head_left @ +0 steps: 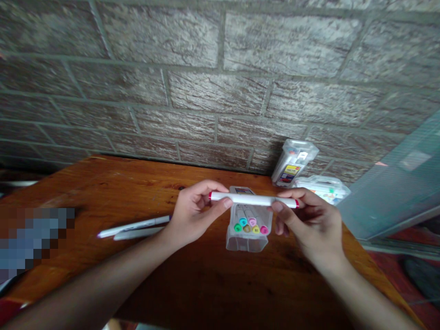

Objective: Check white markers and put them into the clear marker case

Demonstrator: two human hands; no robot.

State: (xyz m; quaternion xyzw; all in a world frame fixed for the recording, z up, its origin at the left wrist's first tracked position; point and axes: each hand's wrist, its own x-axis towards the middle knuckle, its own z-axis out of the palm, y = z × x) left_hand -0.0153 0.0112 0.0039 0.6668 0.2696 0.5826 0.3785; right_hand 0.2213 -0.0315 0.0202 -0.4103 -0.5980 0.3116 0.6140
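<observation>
A brick wall [192, 41] is rising behind the wooden surface [144, 183]. The left hand [192, 213] and right hand [314, 224] are each pinching, in a narrow grip, near opposite ends of a red-ended white marker [252, 199], so it is hanging over the clear case [247, 244], outside it. Inside, several colour-capped markers [243, 222] are already sitting; left of it, two loose pens [137, 226] are lying uncased. Two more clear containers [295, 160] are standing back right.
</observation>
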